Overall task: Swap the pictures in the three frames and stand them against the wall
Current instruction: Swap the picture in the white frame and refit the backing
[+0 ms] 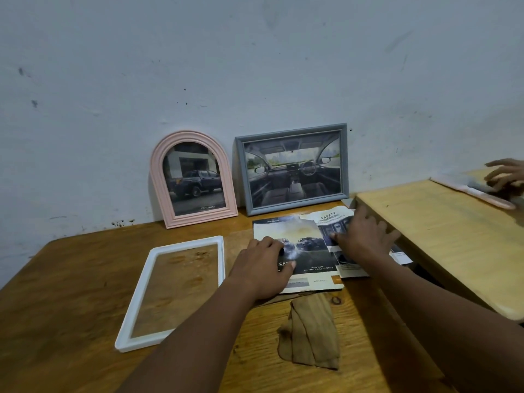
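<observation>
The picture (195,177) in the pink arched frame (158,177) reads "TOYOTA" at its bottom edge. A brochure page (326,219) on the counter (71,279) is headed "SAFETY"; the smaller print is illegible.

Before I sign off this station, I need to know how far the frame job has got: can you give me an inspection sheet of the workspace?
Surface: brown wooden table; lighter wooden board raised at right.
Job's things: pink arched frame and grey frame lean on the wall, pictures in; white frame lies flat, no picture; brochure pages beside it.
Clutter: folded tan cloth in front of the pages.
Hands: left hand and right hand rest on the pages.
Cables: nothing seen.
Surroundings: scuffed pale wall; another person's hand at far right.
</observation>
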The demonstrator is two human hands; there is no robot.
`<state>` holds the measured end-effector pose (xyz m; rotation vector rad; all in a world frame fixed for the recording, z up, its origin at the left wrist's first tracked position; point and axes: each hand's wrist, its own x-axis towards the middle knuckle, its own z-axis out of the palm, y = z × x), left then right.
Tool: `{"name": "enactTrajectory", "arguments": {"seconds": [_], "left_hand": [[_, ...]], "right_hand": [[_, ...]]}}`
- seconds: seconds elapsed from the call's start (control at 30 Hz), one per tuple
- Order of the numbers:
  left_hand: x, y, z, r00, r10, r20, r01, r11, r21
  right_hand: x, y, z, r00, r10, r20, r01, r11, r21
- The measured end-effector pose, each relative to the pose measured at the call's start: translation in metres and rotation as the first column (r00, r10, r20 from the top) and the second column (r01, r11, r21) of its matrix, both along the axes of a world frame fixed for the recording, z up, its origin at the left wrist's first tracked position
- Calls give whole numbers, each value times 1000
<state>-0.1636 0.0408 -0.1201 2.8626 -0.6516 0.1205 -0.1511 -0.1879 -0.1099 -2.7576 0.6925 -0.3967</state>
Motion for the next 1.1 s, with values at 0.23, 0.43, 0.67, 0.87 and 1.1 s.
{"name": "enactTrajectory", "arguments": {"seconds": [0.23,0.43,0.67,0.87,1.1], "left_hand": [[1,-5,1,1000,12,-19,-13,999,-38],[4,-14,11,998,27,-55,-40,968,-247],[3,8,22,988,-8,-156,-67,881,-469],[-4,42,45,941,309,-137,-285,508,-813],[-25,126,53,913,380,-150,-334,485,-808]], "right_hand": [[-2,-6,28,937,145,319,-159,987,18],[2,-4,91,827,197,526,-156,980,-121],[-2,32,145,618,348,705,-159,933,-322],[-1,91,141,707,212,674,-400,907,135],[-8,185,67,924,212,318,-372,695,616]]}}
